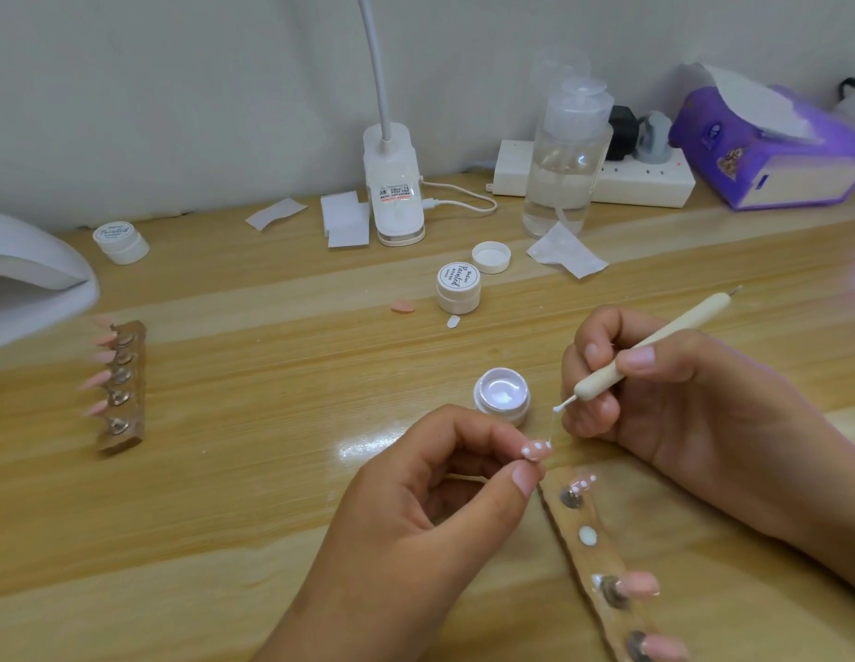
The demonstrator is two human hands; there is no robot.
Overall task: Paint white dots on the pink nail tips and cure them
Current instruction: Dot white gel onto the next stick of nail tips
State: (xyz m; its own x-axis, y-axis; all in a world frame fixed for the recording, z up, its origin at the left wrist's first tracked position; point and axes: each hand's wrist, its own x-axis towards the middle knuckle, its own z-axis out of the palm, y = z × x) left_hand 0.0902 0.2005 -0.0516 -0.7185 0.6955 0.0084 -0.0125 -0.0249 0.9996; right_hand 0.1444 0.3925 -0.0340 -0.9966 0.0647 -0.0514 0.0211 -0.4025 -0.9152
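- Pink nail tip (536, 450), already carrying white dots, is pinched between the thumb and forefinger of the left hand (430, 508), just in front of the open jar of white gel (502, 396).
- The right hand (664, 394) grips the cream dotting tool (655, 341) like a pen, fingers curled round its lower end. The tool's white-loaded end hangs just above the held tip, joined to it by a thin string of gel.
- A brown holder strip (602, 561) lies under the hands on the wooden table (273, 375), with one dotted tip at its far end and plain pink tips nearer.
- A second strip (122, 389) of pink tips lies at the left, beside the white curing lamp (29, 274).
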